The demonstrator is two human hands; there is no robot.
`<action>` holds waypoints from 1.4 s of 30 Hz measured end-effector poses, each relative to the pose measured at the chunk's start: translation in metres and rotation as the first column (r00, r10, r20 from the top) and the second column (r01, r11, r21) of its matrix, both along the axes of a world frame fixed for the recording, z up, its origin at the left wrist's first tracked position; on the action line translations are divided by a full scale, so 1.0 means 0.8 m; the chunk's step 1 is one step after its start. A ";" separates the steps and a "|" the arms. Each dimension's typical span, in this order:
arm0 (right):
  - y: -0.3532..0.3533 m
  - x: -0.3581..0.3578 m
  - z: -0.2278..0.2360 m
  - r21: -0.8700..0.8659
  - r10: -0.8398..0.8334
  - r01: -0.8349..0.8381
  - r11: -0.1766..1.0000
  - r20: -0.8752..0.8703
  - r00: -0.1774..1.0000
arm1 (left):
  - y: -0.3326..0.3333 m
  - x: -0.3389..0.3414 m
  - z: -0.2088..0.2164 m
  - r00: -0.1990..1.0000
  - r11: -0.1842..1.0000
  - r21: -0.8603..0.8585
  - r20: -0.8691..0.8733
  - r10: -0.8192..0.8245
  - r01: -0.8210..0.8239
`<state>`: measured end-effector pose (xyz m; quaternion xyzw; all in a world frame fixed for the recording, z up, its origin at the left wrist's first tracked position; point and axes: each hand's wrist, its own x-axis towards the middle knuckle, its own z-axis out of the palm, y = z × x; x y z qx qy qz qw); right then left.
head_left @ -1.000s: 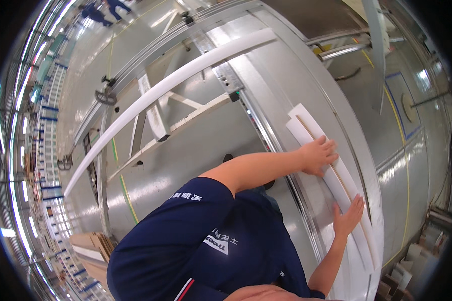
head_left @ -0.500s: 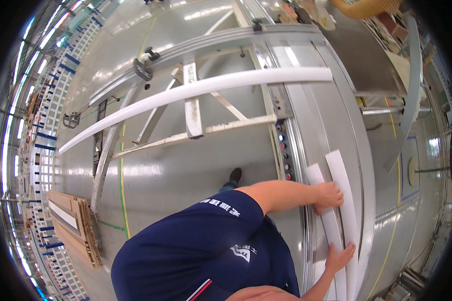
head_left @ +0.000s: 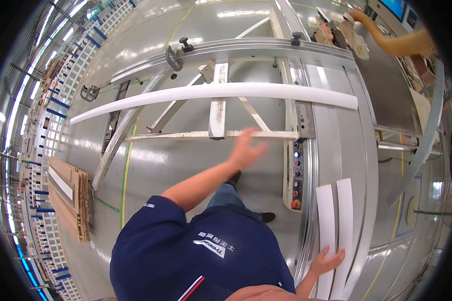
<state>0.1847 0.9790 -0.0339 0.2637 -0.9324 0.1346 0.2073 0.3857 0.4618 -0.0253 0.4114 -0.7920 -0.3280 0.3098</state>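
Note:
Two short white strips (head_left: 326,213) lie side by side, lengthwise, on the metal machine table (head_left: 359,165) at my right. My right hand (head_left: 327,262) rests across them near their lower part, thumb and fingers apart. Out over the floor in front of me, my left hand (head_left: 248,149) is in the air, its fingers spread and slightly blurred, with nothing in it. Beyond that hand, a long white strip (head_left: 211,91) lies across the machine's outrigger frame (head_left: 181,135), its right end on the metal table.
An aluminium fence (head_left: 236,48) with black-knobbed stops runs beyond the long strip. Control buttons (head_left: 297,175) line the table's near left side. Stacked brown boards (head_left: 68,205) stand at the left. A yellow hose (head_left: 404,44) hangs at the far right.
My left hand has let go of the short strips and swung left over the floor. My right hand stays on the strips. The view has shifted, showing the table from further left.

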 end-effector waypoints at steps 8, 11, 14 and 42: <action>-0.433 0.015 0.042 -0.206 0.552 -0.523 0.827 0.120 0.825 | -0.347 0.354 -0.054 0.341 0.410 0.839 -0.292 0.893 -0.357; -0.623 0.030 0.068 -0.096 0.737 -0.731 0.675 0.132 0.663 | -0.433 0.431 -0.082 0.135 0.387 0.908 -0.368 0.920 -0.160; -0.781 0.034 0.088 0.061 0.831 -0.849 0.525 0.180 0.526 | -0.487 0.458 -0.093 -0.035 0.432 0.902 -0.431 0.902 0.023; -0.933 0.044 0.410 -0.243 0.600 -0.908 0.340 -0.688 0.409 | -0.417 0.625 0.529 -0.294 0.988 -0.152 -0.946 -0.133 0.043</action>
